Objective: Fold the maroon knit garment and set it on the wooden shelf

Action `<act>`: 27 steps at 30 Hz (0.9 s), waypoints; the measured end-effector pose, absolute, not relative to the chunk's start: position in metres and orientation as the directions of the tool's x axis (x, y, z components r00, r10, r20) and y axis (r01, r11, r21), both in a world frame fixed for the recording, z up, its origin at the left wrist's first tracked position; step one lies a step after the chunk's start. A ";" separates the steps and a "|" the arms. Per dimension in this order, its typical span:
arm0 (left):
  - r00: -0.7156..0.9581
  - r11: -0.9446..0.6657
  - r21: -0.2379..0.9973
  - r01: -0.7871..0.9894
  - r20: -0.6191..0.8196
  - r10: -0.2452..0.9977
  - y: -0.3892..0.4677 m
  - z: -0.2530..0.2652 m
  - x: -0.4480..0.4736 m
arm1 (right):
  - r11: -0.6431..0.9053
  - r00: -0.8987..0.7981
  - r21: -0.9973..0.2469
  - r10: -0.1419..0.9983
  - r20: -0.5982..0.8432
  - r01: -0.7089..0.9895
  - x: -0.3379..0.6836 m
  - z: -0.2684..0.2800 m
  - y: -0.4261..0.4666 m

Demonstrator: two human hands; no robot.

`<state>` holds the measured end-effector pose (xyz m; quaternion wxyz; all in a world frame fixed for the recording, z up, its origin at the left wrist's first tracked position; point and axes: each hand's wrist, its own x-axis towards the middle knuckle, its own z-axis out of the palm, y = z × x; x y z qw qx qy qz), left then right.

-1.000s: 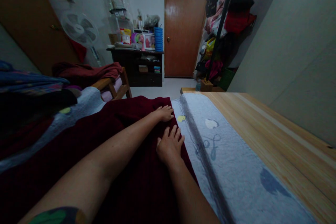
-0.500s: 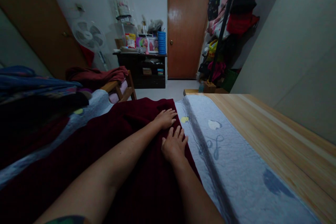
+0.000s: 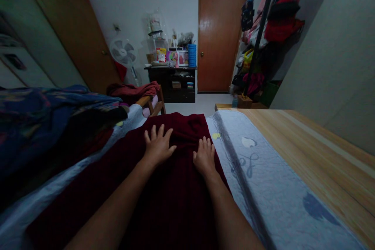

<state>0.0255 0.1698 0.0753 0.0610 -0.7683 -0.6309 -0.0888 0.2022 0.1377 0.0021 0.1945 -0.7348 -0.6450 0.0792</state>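
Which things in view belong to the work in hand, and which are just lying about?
In the work:
dark red cloth, with the left hand and right hand spread on it
pale printed sheet beneath

Just about:
blue patterned cloth
fan
red bag
dark cabinet

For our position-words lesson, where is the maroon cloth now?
In the head view, the cloth lies at lower centre on the quilt, under the left hand and right hand, left of the grey stripe.
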 end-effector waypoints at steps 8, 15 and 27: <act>0.080 -0.088 0.125 0.988 0.067 0.995 0.111 0.051 -0.011 | 0.045 0.014 -0.406 0.990 0.140 0.913 0.207 -0.001 0.140; 0.147 -0.154 0.140 0.978 0.059 0.987 0.096 0.032 -0.017 | 0.047 0.000 -0.347 0.991 0.133 0.937 0.208 -0.003 0.141; -0.048 -0.097 0.864 0.494 0.138 0.989 0.107 0.072 -0.045 | 0.063 -0.013 -0.318 0.988 0.156 0.946 0.210 -0.010 0.146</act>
